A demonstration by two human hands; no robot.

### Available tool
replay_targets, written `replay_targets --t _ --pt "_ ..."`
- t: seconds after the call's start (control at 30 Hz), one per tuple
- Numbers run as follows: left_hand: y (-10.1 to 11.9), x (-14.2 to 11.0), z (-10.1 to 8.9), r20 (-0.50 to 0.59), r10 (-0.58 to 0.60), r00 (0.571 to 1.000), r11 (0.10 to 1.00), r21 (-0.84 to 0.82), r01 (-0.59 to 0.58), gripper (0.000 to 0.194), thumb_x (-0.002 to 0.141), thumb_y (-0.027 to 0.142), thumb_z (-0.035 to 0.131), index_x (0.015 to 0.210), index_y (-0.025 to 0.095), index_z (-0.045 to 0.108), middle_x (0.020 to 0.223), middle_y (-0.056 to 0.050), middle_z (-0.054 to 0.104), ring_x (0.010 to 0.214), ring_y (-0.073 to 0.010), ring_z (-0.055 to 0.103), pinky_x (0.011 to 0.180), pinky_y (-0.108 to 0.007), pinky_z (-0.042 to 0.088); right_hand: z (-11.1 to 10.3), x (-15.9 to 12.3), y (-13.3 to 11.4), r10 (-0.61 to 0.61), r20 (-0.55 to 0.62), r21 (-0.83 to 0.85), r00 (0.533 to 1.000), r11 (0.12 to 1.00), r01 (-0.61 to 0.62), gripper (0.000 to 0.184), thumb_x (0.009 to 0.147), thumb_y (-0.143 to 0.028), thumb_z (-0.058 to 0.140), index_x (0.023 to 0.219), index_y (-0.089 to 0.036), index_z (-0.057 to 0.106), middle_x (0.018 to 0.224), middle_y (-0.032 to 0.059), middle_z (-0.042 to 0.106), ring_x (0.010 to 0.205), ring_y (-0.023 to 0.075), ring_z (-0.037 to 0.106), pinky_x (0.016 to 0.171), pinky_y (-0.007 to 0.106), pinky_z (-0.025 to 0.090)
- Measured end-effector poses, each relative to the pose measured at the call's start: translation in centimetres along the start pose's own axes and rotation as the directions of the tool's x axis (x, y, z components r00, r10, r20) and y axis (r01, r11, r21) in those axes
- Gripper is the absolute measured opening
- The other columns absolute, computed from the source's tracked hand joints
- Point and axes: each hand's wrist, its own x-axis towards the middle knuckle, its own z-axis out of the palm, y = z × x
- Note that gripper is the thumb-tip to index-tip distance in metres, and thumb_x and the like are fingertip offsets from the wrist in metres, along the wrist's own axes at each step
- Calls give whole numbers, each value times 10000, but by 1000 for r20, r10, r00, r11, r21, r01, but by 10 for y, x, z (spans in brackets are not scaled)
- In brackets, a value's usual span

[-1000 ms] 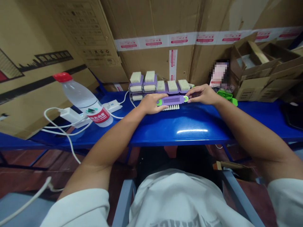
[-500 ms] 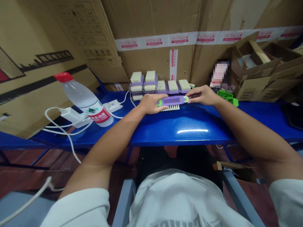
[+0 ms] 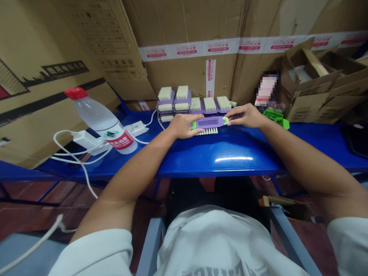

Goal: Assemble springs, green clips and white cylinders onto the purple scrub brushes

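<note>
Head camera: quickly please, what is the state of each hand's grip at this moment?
Left hand: holding the purple brush at its left end.
Right hand: holding the same brush at its right end.

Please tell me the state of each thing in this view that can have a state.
Left hand: on the brush's left end.
Right hand: holding the brush's right end.
Purple-and-green brush: held level, white bristles showing.
Row of white-bristled brushes: bristles up.
Water bottle: capped.
Cardboard box: flaps open.
</note>
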Motion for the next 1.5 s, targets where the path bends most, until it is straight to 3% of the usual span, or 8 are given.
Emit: replay_targets --t 0.53,1.3,1.5 --pt "2 -1 0 3 16 1000 1000 9 -16 662 969 632 735 1491 225 747 1355 -121 837 1233 -358 813 1044 -434 622 0 0 6 6 23 1 1000 1000 -6 585 611 -578 1073 1037 -204 928 906 79 843 800 233 783 821 412 694" --pt "4 0 -2 5 -9 1000 1000 5 9 672 955 645 734 1495 247 746 1371 -109 832 1249 -362 806 1054 -441 624 2 0 2 31 13 14 999 999 -31 569 596 -560 1085 1016 -209 930 918 96 857 822 252 791 896 474 685" --pt "4 0 -3 11 -7 1000 1000 10 7 665 963 636 736 1497 241 744 1368 -109 833 1253 -357 806 1055 -437 624 2 1 3 37 8 16 999 999 -37 591 569 -580 1088 996 -206 924 900 84 846 798 232 777 846 433 691"
